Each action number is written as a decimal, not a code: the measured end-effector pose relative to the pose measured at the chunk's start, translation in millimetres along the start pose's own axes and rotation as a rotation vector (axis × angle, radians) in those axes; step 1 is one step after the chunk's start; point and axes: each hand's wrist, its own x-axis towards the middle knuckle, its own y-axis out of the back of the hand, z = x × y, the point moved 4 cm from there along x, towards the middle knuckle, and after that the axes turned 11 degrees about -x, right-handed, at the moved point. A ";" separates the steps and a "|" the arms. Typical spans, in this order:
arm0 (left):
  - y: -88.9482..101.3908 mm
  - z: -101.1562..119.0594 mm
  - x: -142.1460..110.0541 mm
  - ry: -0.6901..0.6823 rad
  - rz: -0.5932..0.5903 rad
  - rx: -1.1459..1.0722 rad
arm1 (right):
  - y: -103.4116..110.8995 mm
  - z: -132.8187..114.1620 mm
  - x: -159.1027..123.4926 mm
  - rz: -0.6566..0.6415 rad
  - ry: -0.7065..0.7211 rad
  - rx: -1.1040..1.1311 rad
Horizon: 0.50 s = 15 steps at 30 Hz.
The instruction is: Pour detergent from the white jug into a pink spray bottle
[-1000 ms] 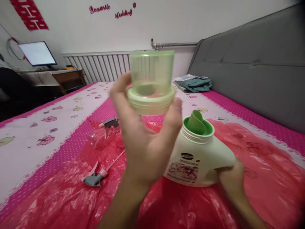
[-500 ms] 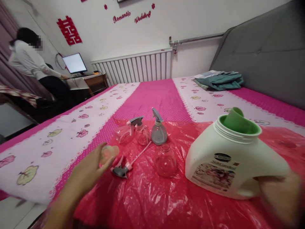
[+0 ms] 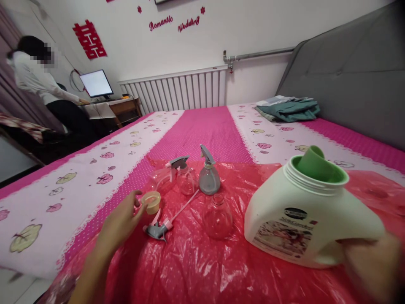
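Seen from the head camera, a large off-white plastic jug (image 3: 268, 202) with a curved green pouring spout (image 3: 311, 162) in its mouth sits at the right on a crinkled sheet of thin red plastic (image 3: 228, 270). The person's right hand (image 3: 373, 257), blurred, grasps the jug by its handle. At left, the left hand (image 3: 122, 221) has its fingers loosely spread at the near side of a round, pale yellow-green plastic cap (image 3: 152, 202); whether the fingertips touch it is hard to tell. Just beside the cap lies a grey-and-pink trigger sprayer head (image 3: 158, 231) with its thin tube; a squat, clear, uncapped bottle (image 3: 218, 219) stands between it and the jug, and a rounded grey spray bottle (image 3: 209, 179) stands behind.

The jug looks stiff-walled and, if well filled, likely heavy; its fill cannot be seen. The handle appears the surest hold, with a palm under the body for tilting, as the smooth sides could slip. The cap seems light and rigid, best pinched around its rim. The clear bottle looks thin and easily tipped; its rounded body offers the steadier grip.
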 end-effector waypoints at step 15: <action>38.1 78.2 -74.6 -0.300 0.350 -0.167 | 2.5 -11.5 -2.9 0.038 -0.027 -0.053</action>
